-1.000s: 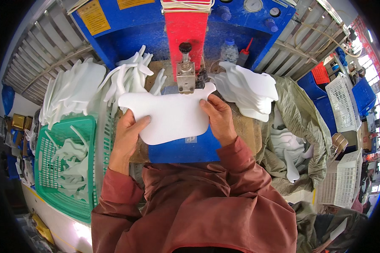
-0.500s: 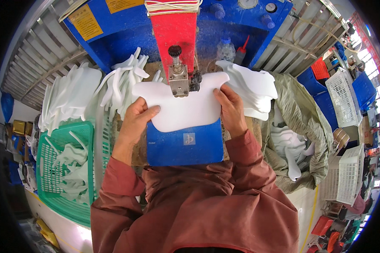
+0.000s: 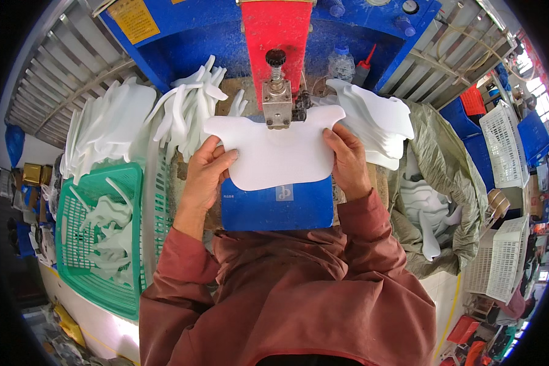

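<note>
I hold a flat white foam piece (image 3: 280,155) with two wing-like ends under the metal head (image 3: 279,104) of a red and blue press machine (image 3: 274,30). My left hand (image 3: 206,174) grips the piece's left edge. On the right edge, my right hand (image 3: 348,160) pinches it with the thumb on top. The piece lies over the machine's blue front plate (image 3: 277,207). The metal head touches the piece's top middle edge.
A stack of similar white pieces (image 3: 378,122) lies to the right, more stand at left (image 3: 183,110) and far left (image 3: 104,128). A green basket (image 3: 85,244) holds white offcuts. A grey-green sack (image 3: 439,183) holds scraps. White crates (image 3: 500,146) stand far right.
Both hands pushed the white piece further up under the metal head; more of the blue front plate shows below it.
</note>
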Action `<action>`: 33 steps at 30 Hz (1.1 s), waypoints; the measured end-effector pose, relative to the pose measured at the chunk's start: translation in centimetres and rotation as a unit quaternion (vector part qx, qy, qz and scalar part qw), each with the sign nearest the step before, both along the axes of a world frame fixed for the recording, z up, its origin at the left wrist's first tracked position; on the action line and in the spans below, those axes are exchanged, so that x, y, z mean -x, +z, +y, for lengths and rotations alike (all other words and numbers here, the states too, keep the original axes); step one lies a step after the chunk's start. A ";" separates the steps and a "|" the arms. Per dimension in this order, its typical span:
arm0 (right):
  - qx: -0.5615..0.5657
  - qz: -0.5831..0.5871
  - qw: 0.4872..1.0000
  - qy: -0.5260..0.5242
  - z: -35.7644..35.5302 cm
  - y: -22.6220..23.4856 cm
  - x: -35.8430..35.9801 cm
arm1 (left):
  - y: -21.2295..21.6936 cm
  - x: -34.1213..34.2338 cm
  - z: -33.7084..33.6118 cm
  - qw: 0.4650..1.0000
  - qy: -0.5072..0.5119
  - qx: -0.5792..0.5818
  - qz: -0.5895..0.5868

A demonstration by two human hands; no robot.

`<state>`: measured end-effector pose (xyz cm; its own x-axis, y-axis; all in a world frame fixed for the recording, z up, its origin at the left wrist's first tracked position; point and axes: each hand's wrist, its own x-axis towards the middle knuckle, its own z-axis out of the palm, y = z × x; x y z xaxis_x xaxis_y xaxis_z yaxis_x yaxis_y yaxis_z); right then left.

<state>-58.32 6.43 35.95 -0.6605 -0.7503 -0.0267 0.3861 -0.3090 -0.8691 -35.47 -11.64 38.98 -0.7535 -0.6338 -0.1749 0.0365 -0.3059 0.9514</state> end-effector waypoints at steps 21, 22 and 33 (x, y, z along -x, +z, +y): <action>-0.048 0.023 0.992 -0.111 7.6 0.0 1.0 | -0.8 4.0 4.5 0.997 -0.077 -0.025 -0.010; -0.049 0.020 0.992 -0.116 8.0 0.0 1.0 | -0.8 4.1 4.7 0.996 -0.089 -0.024 -0.019; -0.060 0.048 0.986 -0.147 11.1 -1.4 1.8 | -2.9 5.6 5.9 0.991 -0.132 -0.036 -0.003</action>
<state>-60.09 17.49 34.51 -0.8527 -0.5216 -0.0299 0.2090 -0.2880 -0.9346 -41.06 -5.75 36.03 -0.8899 -0.4008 -0.2177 -0.0601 -0.3703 0.9270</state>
